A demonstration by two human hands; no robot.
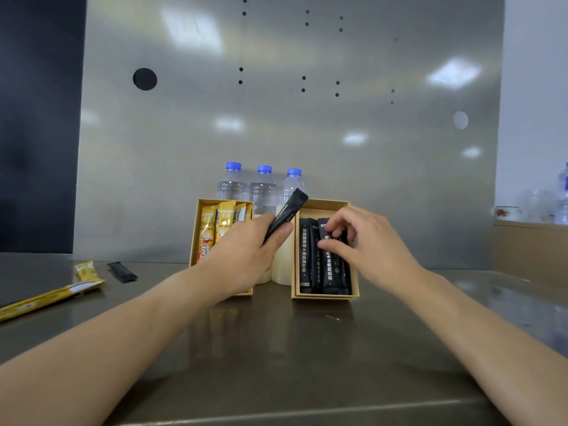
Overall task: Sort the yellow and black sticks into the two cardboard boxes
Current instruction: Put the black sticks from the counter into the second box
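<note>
Three blue-capped water bottles (263,192) stand by the steel back panel (184,149), two pale cylinders (283,272) before them on the counter (276,348).

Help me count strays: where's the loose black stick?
Head view: the loose black stick lies on the table, far left, just right of a yellow stick.

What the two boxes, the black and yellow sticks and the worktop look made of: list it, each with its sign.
Boxes: brown cardboard, matt, raw cut rims. Black sticks: probably plastic or foil film, matt, white print. Yellow sticks: glossier printed film, likely foil laminate. Worktop: looks like brushed stainless steel; it dimly mirrors the boxes.
</note>
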